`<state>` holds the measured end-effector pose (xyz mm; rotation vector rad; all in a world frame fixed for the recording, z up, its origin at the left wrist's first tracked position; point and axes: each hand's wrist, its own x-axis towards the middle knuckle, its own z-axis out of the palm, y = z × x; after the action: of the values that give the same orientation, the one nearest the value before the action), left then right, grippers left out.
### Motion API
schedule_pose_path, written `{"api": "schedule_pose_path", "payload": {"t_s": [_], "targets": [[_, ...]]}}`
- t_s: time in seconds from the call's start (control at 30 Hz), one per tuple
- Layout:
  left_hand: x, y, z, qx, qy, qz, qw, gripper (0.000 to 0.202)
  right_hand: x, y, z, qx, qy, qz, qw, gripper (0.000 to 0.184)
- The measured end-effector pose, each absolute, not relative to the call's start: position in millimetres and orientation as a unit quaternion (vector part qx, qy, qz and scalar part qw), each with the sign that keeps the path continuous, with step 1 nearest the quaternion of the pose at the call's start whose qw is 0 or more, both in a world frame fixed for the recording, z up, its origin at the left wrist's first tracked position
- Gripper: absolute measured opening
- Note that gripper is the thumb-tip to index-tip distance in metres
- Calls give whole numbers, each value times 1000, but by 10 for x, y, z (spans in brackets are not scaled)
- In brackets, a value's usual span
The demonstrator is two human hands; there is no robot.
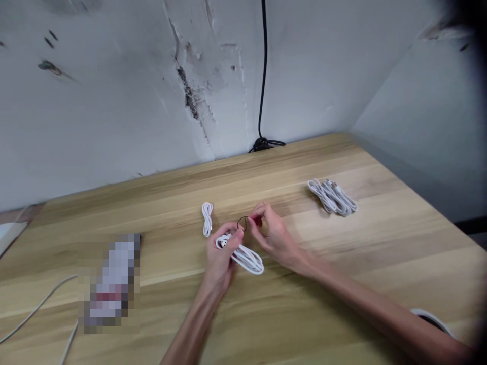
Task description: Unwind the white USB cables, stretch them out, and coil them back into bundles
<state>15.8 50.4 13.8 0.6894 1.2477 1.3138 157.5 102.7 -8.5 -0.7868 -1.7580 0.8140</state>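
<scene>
Wooden tabletop (171,203) meets a cracked white wall (114,101), with a black cord (262,76) hanging down it. Mid-table, the left hand (220,258) clutches a coiled white cable (247,258), while the right hand (274,235) pinches a thin dark wire loop (242,223) just above. A small white coil (207,219) lies just beyond, and a bundle of white cables (332,197) sits farther right.

On the table (182,190), a larger coil (243,257) sits in the left hand (221,251) at center, with a thin loop (242,223) between it and the right hand (272,230). A small coil (207,218) lies just behind, a bundle (332,197) farther right, and a pixelated object (108,281) lower left.
</scene>
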Motion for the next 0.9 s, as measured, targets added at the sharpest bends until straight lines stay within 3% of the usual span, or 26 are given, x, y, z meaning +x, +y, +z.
{"api": "schedule_pose_path", "payload": {"t_s": [0.33,0.5,0.73,0.9], "targets": [[183,454,93,370,617,547,428,30,1584,1012,-94,-329,-727,349,491,5],[155,508,91,289,571,566,520,41,1591,1025,-51,-330,-736,345,480,5],[47,521,167,142,390,515,750,46,1612,1059,-34,-327,-730,356,483,9],[4,516,172,110,382,506,766,32,1608,1076,-26,-367,-698,357,501,6]]}}
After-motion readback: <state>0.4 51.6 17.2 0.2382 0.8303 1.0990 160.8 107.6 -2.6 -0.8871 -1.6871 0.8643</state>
